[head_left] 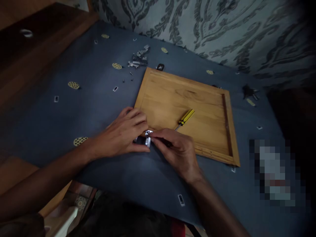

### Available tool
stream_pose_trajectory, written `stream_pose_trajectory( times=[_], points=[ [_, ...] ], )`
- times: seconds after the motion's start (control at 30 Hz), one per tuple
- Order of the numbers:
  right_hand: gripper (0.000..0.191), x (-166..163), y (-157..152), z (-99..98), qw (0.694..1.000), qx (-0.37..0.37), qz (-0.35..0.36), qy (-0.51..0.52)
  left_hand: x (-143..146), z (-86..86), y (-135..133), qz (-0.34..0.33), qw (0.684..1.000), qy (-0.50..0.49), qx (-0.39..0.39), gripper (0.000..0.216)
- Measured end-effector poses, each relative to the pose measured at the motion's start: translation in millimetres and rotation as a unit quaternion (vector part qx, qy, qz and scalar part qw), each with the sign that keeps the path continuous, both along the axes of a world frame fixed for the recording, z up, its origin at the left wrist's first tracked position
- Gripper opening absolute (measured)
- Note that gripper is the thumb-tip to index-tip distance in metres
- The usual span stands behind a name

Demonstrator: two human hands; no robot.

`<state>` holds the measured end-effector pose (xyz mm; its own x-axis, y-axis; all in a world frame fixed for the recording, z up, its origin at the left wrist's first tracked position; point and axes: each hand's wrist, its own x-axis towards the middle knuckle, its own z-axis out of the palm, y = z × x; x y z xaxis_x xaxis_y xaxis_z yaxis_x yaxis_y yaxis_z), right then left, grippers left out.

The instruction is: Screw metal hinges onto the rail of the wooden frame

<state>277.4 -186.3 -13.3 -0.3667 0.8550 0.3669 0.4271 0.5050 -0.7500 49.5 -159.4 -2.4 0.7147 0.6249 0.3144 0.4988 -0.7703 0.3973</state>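
Note:
A framed wooden cabinet door lies on the blue-covered table, recessed side up. At its near left edge sits a shiny metal hinge. My left hand is around the hinge, fingers over the door's edge and thumb at the hinge's lower end. From the other side, my right hand pinches thumb and forefinger together at the hinge plate; whatever is between those fingertips is too small to make out. A screwdriver with a yellow and black handle rests on the door, its shaft partly hidden behind my right hand.
Beyond the door's left corner lie several metal hinge parts and a few small screws. A small black object sits by the far edge. Dark parts lie at the right. A patterned wall borders the table behind.

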Motion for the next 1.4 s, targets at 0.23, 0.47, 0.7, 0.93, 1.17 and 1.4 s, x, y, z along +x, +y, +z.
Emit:
stream_pose_trajectory(
  times=[0.23, 0.47, 0.7, 0.93, 1.17, 1.4],
  points=[
    [0.017, -1.9, 1.8, 2.3, 0.997, 0.058, 0.015, -0.038, 0.2, 0.7, 0.3, 0.001, 1.000, 0.008, 0.008, 0.039],
    [0.017, -3.1, -0.3, 2.7, 0.997, 0.051, 0.001, -0.059, 0.5, -0.7, 0.1, 0.001, 1.000, 0.007, 0.009, 0.038],
    [0.016, -3.6, -1.4, 0.7, 0.996, 0.060, -0.005, -0.066, 1.1, -2.8, -0.4, 0.006, 1.000, 0.010, 0.010, 0.039],
    [0.014, -4.3, -2.2, 0.2, 0.996, 0.061, -0.017, -0.067, 1.5, -3.1, -0.2, 0.002, 1.000, 0.000, 0.008, 0.038],
    [0.014, -6.2, -2.8, 0.2, 0.995, 0.073, -0.015, -0.065, 1.9, -2.6, -0.6, 0.010, 1.000, 0.004, 0.009, 0.039],
    [0.012, -5.5, -2.9, 0.9, 0.995, 0.071, -0.020, -0.068, 2.4, -2.5, -0.6, 0.007, 1.000, 0.009, 0.016, 0.040]
  ],
)
